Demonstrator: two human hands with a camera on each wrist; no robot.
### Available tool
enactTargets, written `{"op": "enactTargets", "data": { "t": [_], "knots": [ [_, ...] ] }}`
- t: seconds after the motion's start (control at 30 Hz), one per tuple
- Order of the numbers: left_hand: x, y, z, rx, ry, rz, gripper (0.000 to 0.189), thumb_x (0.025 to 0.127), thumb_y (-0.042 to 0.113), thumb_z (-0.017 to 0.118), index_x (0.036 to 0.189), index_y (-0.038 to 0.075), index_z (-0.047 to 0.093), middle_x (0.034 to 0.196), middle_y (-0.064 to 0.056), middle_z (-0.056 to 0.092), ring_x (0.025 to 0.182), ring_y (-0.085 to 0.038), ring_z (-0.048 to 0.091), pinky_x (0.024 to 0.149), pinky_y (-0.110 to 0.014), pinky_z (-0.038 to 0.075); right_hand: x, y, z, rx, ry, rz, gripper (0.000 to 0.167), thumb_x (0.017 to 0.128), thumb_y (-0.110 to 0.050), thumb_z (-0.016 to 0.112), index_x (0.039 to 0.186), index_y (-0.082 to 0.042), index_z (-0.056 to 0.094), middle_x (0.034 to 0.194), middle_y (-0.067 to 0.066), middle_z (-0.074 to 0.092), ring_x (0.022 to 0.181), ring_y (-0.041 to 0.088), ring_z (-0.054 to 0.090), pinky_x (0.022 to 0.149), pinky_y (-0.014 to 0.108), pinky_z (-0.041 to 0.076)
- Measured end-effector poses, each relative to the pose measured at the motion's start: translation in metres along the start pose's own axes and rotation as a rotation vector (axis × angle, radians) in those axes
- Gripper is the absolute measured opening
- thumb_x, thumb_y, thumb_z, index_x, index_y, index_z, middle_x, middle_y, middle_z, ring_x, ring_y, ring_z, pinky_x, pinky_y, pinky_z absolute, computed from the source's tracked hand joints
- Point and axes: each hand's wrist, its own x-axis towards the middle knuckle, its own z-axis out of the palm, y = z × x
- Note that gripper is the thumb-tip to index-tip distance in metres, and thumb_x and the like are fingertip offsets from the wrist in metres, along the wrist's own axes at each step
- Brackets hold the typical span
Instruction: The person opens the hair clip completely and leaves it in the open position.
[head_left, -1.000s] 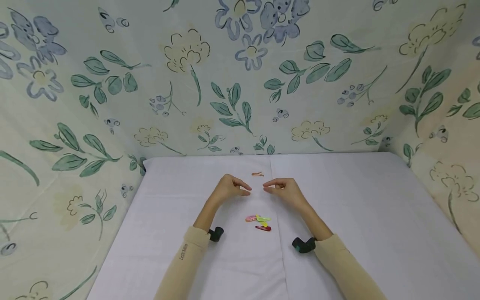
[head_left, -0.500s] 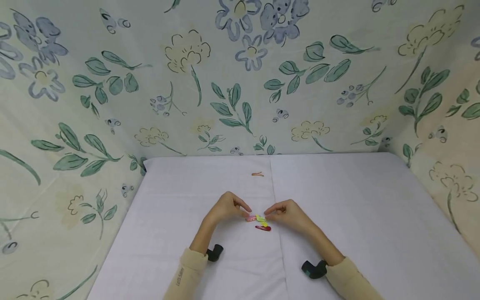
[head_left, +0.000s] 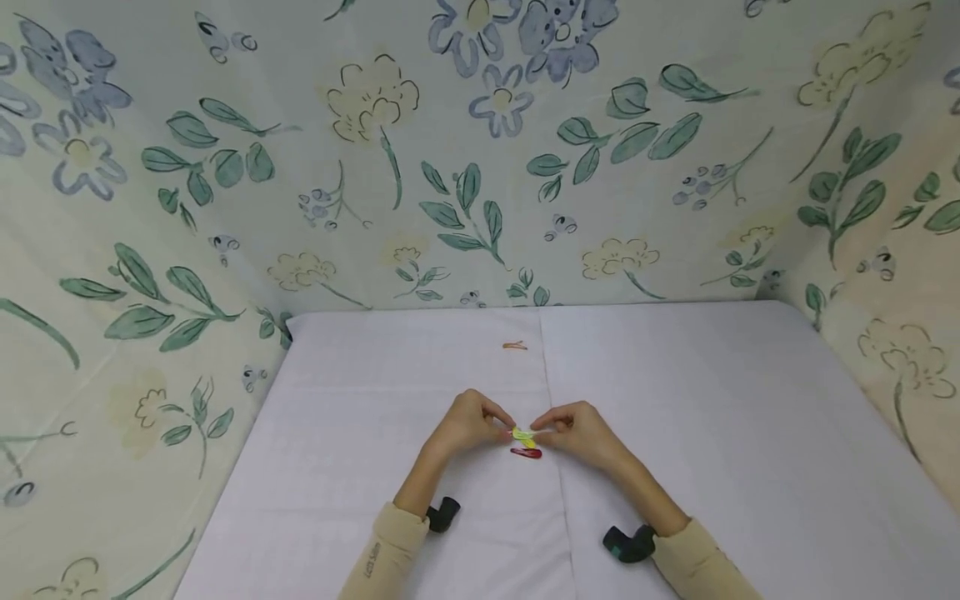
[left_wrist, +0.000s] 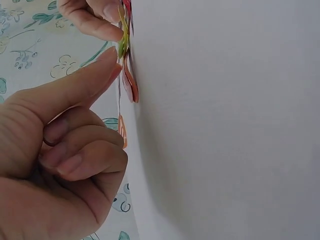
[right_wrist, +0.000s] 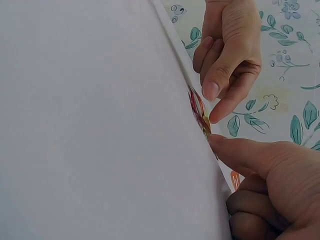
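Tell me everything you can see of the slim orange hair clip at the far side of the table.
The slim orange hair clip is small; in the head view its right end seems to fork, as if open. It lies on the white cloth, beyond the left hand and right hand, apart from the cluster of bright hair clips. Neither hand touches it. Its material is unclear at this size.

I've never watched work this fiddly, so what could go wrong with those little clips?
The red clip lies right beside the lime clip, so moving one might nudge the other. The left hand and right hand are close together, so they could bump.
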Motion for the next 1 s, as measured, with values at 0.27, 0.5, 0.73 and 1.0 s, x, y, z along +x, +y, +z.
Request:
{"op": "enactTargets", "data": {
  "t": [0.27,0.5,0.73,1.0],
  "knots": [
    [0.000,0.006,0.006,0.035,-0.006,0.039,0.010,0.076,0.003,0.089,0.083,0.009,0.084,0.053,0.007,0.047,0.053,-0.007,0.039,0.049,-0.021,0.030,-0.003,-0.006,0.004,-0.042,0.036,-0.013,0.011,0.087,-0.021,0.084,0.090,-0.011,0.082,0.055,-0.007,0.036,0.052,0.003,0.030,0.053,0.020,0.027],
    [0.000,0.009,0.010,0.037,-0.018,0.056,0.009,0.075,0.000,0.088,0.079,0.007,0.082,0.049,0.007,0.047,0.048,-0.006,0.039,0.047,-0.021,0.029,-0.002,-0.003,0.006,-0.055,0.040,-0.008,0.011,0.089,-0.025,0.083,0.090,-0.014,0.081,0.055,-0.008,0.036,0.051,0.003,0.030,0.052,0.019,0.028],
    [-0.001,0.010,0.011,0.039,-0.038,0.035,0.009,0.076,0.002,0.088,0.081,0.007,0.081,0.049,0.007,0.043,0.048,-0.006,0.036,0.046,-0.021,0.029,-0.003,-0.001,0.007,-0.053,0.037,-0.019,0.011,0.089,-0.025,0.083,0.089,-0.015,0.081,0.055,-0.008,0.037,0.051,0.003,0.030,0.051,0.019,0.028],
    [0.000,0.008,0.008,0.011,-0.042,0.005,0.008,0.078,0.002,0.086,0.083,0.006,0.081,0.050,0.008,0.046,0.048,-0.005,0.037,0.046,-0.020,0.029,-0.003,-0.002,0.007,-0.054,0.033,-0.029,0.004,0.088,-0.020,0.083,0.090,-0.019,0.080,0.057,-0.008,0.036,0.053,0.003,0.031,0.053,0.020,0.029]
  ]
}}
